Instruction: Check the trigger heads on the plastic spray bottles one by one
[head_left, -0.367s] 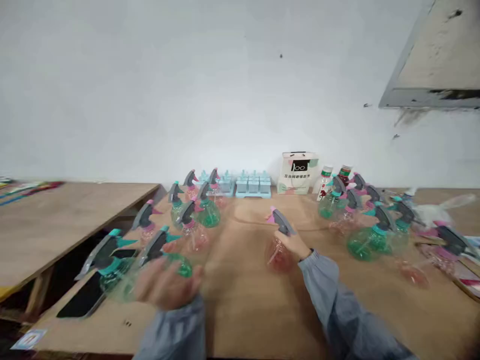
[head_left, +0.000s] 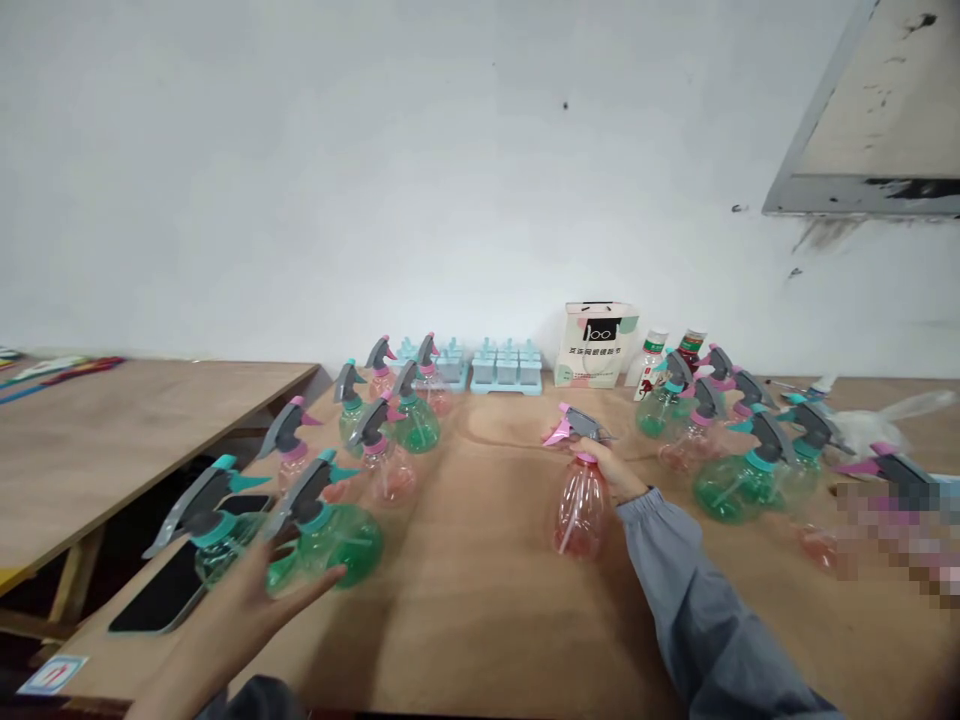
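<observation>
My right hand (head_left: 604,468) is wrapped round the neck of a pink spray bottle (head_left: 581,510) with a grey and pink trigger head, near the table's middle. At the left, my left hand (head_left: 262,590) has its thumb and fingers apart beside a green spray bottle (head_left: 341,545); some fingertips are hidden behind the bottle's neck. Next to that hand stands another bottle with a teal collar (head_left: 225,550). Several more pink and green spray bottles stand behind them, among them a pink one (head_left: 388,472).
On the right stand more spray bottles, one green (head_left: 727,488). Pale blue moulds (head_left: 506,372), a paper bag (head_left: 596,345) and a drink bottle (head_left: 649,368) line the wall. A phone (head_left: 157,595) lies at the left edge, beside a gap before another table (head_left: 150,430).
My left hand has moved left and down, its fingers now spread by the green bottle. The pink bottle in my right hand has shifted slightly right, its head turned more level.
</observation>
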